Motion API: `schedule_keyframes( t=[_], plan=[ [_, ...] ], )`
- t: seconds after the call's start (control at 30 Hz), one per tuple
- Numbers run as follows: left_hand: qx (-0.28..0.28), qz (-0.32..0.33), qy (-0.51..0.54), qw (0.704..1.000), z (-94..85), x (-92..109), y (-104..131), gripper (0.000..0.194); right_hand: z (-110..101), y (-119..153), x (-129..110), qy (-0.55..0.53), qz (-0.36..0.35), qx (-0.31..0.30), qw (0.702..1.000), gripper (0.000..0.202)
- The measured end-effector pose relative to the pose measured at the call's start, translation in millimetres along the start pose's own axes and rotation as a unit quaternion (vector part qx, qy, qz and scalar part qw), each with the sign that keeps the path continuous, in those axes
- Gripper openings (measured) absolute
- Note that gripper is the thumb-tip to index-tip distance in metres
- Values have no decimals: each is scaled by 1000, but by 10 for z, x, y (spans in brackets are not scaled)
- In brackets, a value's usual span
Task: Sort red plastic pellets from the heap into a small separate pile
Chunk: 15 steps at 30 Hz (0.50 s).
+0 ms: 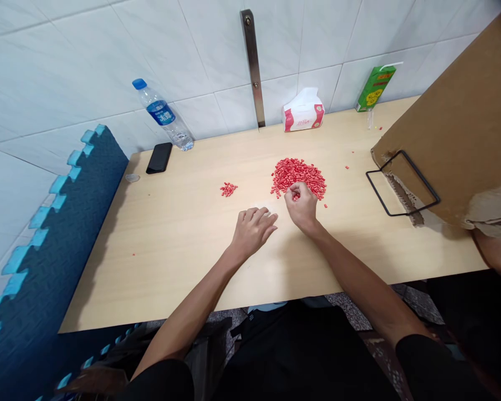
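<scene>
A large heap of small red pieces (297, 170), like short plastic tubes or pellets, lies on the wooden table. At its front edge is my right hand (304, 207), fingers curled into a pinch; whatever is between the fingertips is hidden. My left hand (253, 229) rests palm down in front of the heap, fingers stretched out and slightly apart. Something pale or clear shows by its fingertips, too faint to name. A smaller cluster of red pieces (229, 189) sits left of the heap, beyond my left hand.
Along the wall are a phone (159, 158), a water bottle (165, 117), a tissue pack (304, 114) and a green drink carton (374, 88). A cardboard panel (451, 122) with a black wire frame (403, 184) stands right; blue foam mat (62, 223) borders the left. Another person's arm (496, 253) shows far right.
</scene>
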State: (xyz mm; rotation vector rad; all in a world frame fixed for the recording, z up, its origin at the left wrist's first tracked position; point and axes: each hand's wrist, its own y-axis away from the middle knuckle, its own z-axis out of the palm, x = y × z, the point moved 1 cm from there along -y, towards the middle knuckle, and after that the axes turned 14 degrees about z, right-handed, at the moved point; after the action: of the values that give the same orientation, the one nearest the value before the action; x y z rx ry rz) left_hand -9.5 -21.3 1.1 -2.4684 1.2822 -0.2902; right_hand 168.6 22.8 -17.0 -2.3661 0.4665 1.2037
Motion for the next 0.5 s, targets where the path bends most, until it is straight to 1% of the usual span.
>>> schedule_keyframes(
  t=[0.17,0.3,0.4,0.47,0.5],
  plan=[
    [77,-24,46,996,35,-50,61,16,-24,25,-39,-60,43,-15,997,10],
    [122,-51,108,985,29,-90,52,14,-18,34,-63,-89,54,-16,994,9],
    [158,-83,141,974,11,-108,42,12,-7,49,-73,-115,57,-23,991,12],
    [182,-118,162,963,16,-128,41,10,-4,72,-90,-143,51,-48,987,14],
    [195,-141,176,954,24,-141,42,10,-4,88,-104,-163,47,-72,983,14]
  ],
)
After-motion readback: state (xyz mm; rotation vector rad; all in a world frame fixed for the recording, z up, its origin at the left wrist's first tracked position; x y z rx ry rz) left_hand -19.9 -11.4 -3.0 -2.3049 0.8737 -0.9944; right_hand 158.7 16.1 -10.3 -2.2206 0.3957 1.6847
